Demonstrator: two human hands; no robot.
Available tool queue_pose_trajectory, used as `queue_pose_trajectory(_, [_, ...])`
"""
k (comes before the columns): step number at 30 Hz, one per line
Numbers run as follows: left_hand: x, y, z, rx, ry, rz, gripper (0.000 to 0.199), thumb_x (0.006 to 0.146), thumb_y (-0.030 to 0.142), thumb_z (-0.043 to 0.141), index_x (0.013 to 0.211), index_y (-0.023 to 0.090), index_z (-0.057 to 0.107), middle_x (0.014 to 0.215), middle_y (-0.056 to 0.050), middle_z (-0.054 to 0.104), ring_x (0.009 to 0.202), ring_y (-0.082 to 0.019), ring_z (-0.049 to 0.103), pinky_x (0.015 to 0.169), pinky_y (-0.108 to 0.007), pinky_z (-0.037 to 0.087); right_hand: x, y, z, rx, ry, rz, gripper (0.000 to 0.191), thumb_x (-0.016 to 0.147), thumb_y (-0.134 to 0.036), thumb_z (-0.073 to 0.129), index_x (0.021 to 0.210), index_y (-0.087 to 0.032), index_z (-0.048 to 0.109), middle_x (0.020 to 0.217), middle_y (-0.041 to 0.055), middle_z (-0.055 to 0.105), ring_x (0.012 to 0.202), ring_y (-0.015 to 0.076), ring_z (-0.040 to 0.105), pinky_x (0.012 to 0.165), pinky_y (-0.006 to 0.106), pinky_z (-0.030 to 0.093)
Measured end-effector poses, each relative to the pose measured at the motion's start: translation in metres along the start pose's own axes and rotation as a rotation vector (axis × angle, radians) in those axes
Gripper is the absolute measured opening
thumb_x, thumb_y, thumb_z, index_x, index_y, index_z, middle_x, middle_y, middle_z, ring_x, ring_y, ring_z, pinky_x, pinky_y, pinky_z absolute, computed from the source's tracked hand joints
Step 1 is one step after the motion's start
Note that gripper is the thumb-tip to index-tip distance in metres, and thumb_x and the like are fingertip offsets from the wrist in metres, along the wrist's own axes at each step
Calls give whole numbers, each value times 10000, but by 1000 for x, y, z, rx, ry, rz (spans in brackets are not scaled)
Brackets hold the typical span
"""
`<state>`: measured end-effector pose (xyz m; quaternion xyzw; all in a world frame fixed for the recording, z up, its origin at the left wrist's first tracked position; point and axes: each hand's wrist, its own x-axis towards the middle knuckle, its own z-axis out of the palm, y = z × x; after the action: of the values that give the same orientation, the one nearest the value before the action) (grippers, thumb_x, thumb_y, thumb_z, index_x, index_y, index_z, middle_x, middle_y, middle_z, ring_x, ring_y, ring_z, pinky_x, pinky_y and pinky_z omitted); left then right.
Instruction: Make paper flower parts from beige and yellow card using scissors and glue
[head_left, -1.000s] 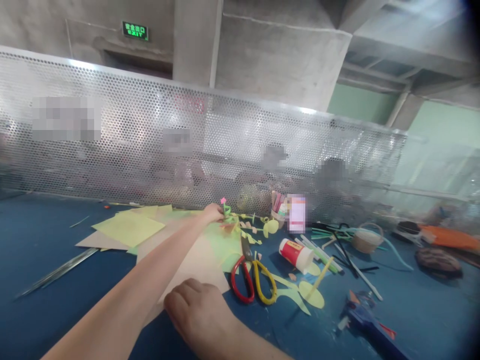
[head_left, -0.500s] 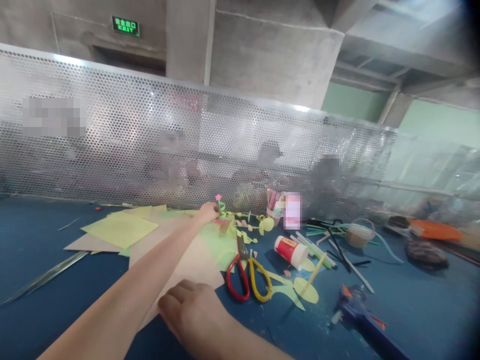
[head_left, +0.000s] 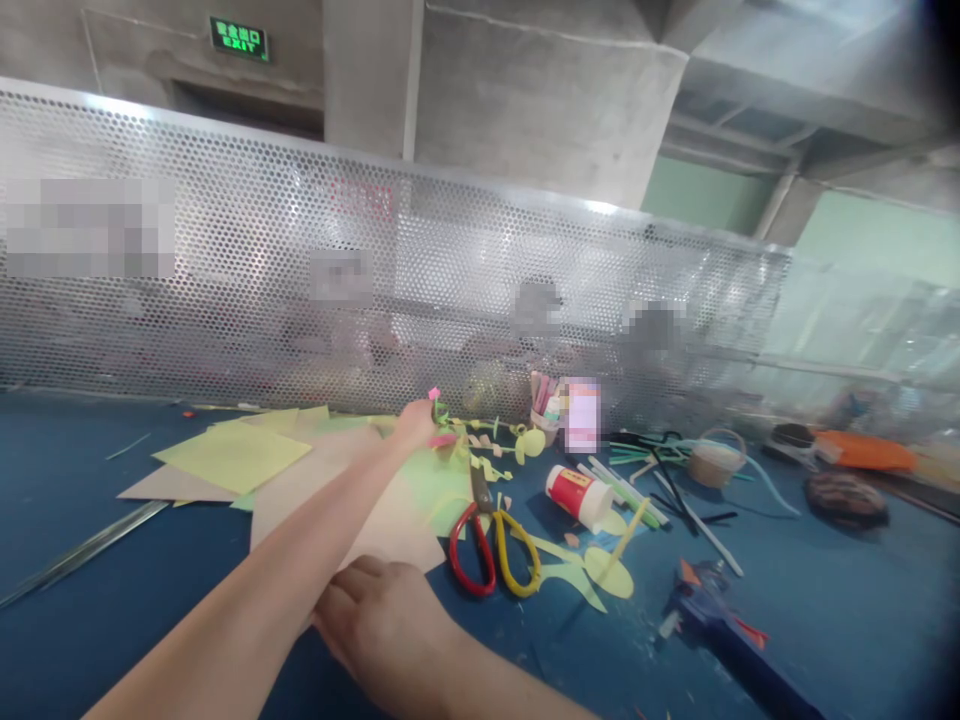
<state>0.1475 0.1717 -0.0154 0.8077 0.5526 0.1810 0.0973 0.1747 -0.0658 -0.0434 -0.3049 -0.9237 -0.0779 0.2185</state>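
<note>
My left hand [head_left: 415, 424] is stretched far forward over the papers, fingers pinched at a small pink paper flower [head_left: 434, 394] with a curled green stem. Its fingertips are partly hidden. Close to me, my right hand [head_left: 386, 620] is closed with curled fingers near my left forearm; whatever it may hold is hidden. Under the left arm lie a large pale paper sheet [head_left: 367, 520] and a green sheet [head_left: 442, 490]. Scissors [head_left: 480, 550] with one red and one yellow handle lie right of these. Yellow paper cut-outs [head_left: 531, 444] lie beyond the blades.
A white bottle with a red label [head_left: 579, 497] lies on its side. Right of it are several sticks [head_left: 697, 520], a small basket [head_left: 716, 464] and a blue glue gun [head_left: 712, 610]. Yellow sheets [head_left: 236, 455] lie left. A perforated metal screen [head_left: 247, 260] borders the table's far side.
The whole view has shifted slightly, so things appear a little further left and up. Both hands keep nearly the same places over the table.
</note>
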Motion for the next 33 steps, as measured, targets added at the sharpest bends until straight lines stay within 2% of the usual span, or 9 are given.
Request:
queue_pose_trajectory(15, [-3, 4, -7, 48, -11, 0, 307, 861, 300, 515, 1127, 146, 514, 1123, -81, 540, 951, -208, 561, 789, -399, 482, -1, 1, -2, 21, 10, -18, 99, 884, -197, 417, 866, -171, 511, 751, 38, 624, 744, 169, 561, 632, 252, 468])
queue_pose_trajectory(23, [0, 2, -2, 27, -20, 17, 300, 863, 299, 511, 1123, 150, 517, 1127, -84, 539, 953, -206, 559, 794, -396, 480, -2, 1, 0, 4, 21, -13, 88, 879, -204, 424, 865, -175, 506, 760, 30, 622, 746, 169, 558, 627, 253, 468])
queue_pose_trajectory(33, [5, -2, -3, -60, -95, -9, 308, 859, 300, 518, 1126, 148, 516, 1124, -78, 540, 952, -211, 560, 786, -395, 483, -1, 1, -3, 23, 29, -7, 141, 895, -237, 404, 811, -183, 503, 741, 26, 617, 733, 158, 552, 613, 235, 452])
